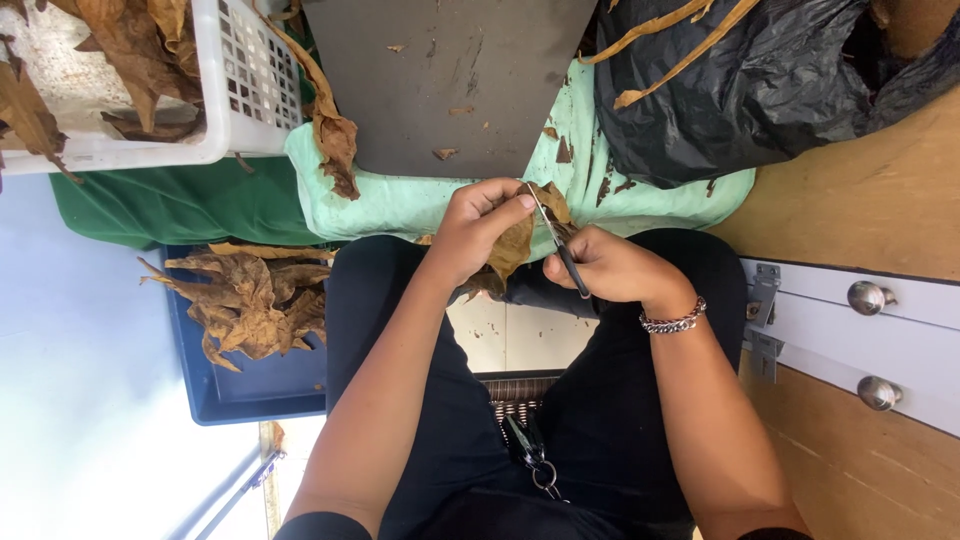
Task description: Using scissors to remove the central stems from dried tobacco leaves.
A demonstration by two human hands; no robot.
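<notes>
The left hand (478, 225) held a dry brown leaf (515, 240), with its fingers (505, 205) pinched shut on the top of it. The right hand (610, 265) held small scissors (560, 245). Its fingers were curled tight round the dark handle, and the thin blades pointed up and touched the leaf. Both hands were close together over the person's lap, just in front of the near edge of a green cloth (400, 205). A silver bracelet (672, 321) sat on the right wrist.

The green cloth lay under a flat grey board (450, 80). A few leaf bits lay on the board and on the cloth. One long leaf (330, 130) hung over the left side of the cloth.

At the top left corner stood a white basket (245, 95) with more brown leaves in it. Below it, a blue tray (250, 390) held a pile of crinkled leaves (245, 300). At the top right was a black bag (740, 80) with pale strips on it. On the right was a white drawer front with two round silver knobs (868, 296). A small tool with a ring (530, 450) lay on the lap.
</notes>
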